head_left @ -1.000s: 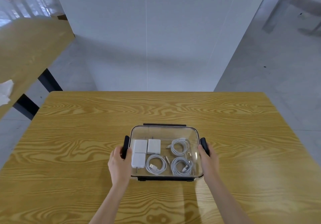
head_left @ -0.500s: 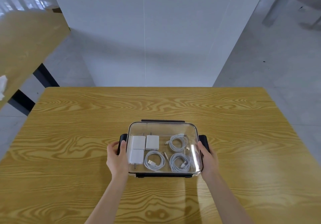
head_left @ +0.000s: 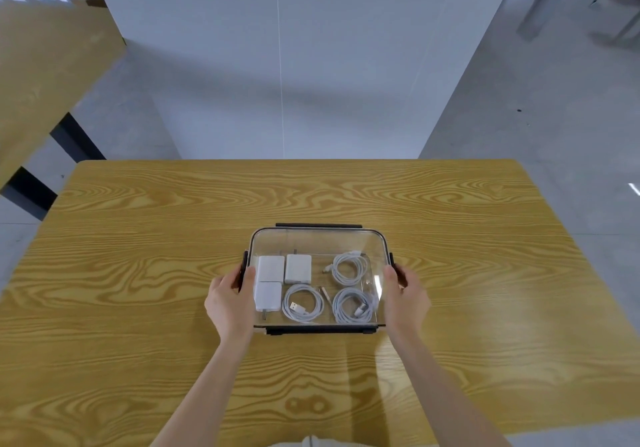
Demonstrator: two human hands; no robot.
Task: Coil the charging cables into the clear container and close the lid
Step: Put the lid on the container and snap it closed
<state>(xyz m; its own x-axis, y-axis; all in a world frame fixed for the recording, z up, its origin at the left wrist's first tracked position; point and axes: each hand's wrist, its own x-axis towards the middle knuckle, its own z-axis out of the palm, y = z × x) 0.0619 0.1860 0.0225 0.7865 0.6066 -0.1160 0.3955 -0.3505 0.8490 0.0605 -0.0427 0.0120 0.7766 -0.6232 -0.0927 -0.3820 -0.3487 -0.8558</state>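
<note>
A clear container (head_left: 318, 238) with a transparent lid on top and black clips sits on the wooden table (head_left: 138, 273). Inside lie three coiled white cables (head_left: 303, 302) (head_left: 349, 268) (head_left: 354, 306) and three white charger blocks (head_left: 270, 268). My left hand (head_left: 230, 302) presses the black clip on the container's left side. My right hand (head_left: 407, 299) presses the black clip on the right side. The side clips now lie close against the container walls.
A white wall panel (head_left: 277, 58) stands just beyond the table's far edge. Another wooden table (head_left: 45, 75) is at the left. Grey floor lies to the right of the table.
Both side clips, sticking outward a second ago, have been pushed in against the container by my hands. The view has shifted slightly downward.
</note>
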